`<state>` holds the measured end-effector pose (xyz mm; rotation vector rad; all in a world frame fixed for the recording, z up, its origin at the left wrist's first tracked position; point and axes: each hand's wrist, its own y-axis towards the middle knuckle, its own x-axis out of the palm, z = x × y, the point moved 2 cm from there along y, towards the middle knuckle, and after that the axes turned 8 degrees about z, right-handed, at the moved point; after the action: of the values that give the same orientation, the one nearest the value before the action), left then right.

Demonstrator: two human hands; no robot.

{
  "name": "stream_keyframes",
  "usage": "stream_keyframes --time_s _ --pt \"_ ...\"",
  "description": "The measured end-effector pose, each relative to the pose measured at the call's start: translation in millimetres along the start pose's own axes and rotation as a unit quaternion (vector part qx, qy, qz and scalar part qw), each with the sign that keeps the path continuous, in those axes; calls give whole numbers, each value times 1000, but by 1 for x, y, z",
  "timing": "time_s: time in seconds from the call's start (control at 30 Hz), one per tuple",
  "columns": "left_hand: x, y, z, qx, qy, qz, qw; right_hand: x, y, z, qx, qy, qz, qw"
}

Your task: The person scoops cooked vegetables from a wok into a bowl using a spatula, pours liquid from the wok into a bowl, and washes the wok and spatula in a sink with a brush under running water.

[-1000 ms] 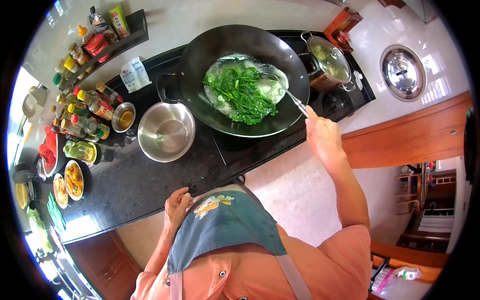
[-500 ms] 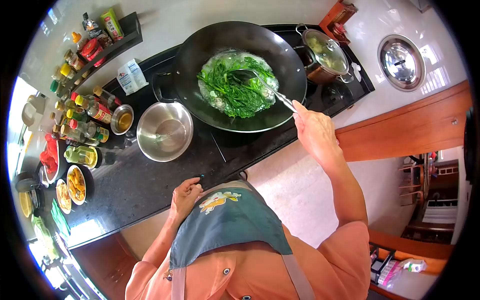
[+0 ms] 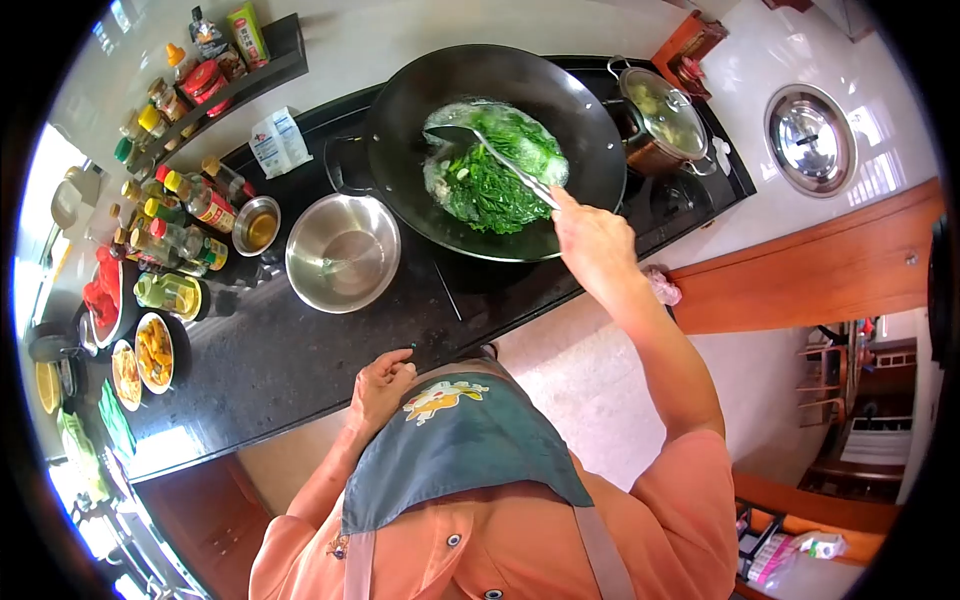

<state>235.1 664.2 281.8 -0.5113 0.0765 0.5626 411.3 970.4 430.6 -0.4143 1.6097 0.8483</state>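
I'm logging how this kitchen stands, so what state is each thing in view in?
Large black round wok: uncovered, upright.
Green leafy vegetables: heaped in the wok, looking wet.
Long-handled metal ladle: gripped in the right hand, head inside the wok.
Wide round stainless-steel bowl: uncovered, upright.
Small round metal bowl: holding amber liquid.
Round brown pot: covered by a clear lid.
Left hand: fingers loosely curled.

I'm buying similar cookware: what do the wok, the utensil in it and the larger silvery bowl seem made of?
Wok: dark, satiny metal, perhaps iron; its interior shines softly.
Utensil: apparently polished metal, with bright glints along its handle.
Bowl: probably stainless steel, silvery and reflective.
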Motion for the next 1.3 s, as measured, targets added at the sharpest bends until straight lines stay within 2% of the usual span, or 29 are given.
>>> stream_keyframes --time_s 0.03,0.1,0.2,0.33,0.4,0.43,0.53,0.6,0.73,0.87,0.97,1.03,1.1,1.2,1.23,1.3 --pt "-4 -1 -3 -1 -9 9 1000 -11 -4 4 -5 -20 6 1000" --pt "-12 -5 -11 -6 -26 27 999 -49 -15 11 -14 74 49 996" --pt "-24 -8 -22 -27 -25 54 998 -93 -28 11 9 68 -33 997" --pt "-23 -5 -28 -52 -48 36 997 -66 -42 10 -10 3 -21 1000" --pt "-20 -5 -15 -36 -31 19 999 -59 -38 13 -16 -2 -5 1000" --pt "-19 -3 -10 -28 -25 13 999 -72 -38 14 -33 40 19 998" --pt "-19 3 -10 -12 -19 21 1000 -127 -45 16 7 31 -38 999" --pt "-18 7 -12 -28 -28 28 999 -142 -54 12 22 53 -37 998" --pt "-15 8 -13 -43 5 11 999 -126 -59 6 -7 14 -43 999" --pt "-25 -11 -21 -46 49 4 998 -119 -57 15 16 19 -35 999" --pt "-51 -46 -36 -52 87 59 993 -136 -61 21 37 11 -38 999" --pt "-76 -71 -36 -88 307 6 948 -124 -61 23 31 -12 -36 999" --pt "-103 -80 -82 -70 551 -73 828 -106 -59 29 36 -22 -34 999" --pt "-123 -74 -30 -278 375 -154 871 -96 -56 39 66 -2 -29 997" --pt "-135 -67 -55 -247 368 -129 887 -103 -56 41 80 12 -28 996" --pt "-126 -53 -20 -165 366 -90 911 -110 -58 45 97 34 -10 995"
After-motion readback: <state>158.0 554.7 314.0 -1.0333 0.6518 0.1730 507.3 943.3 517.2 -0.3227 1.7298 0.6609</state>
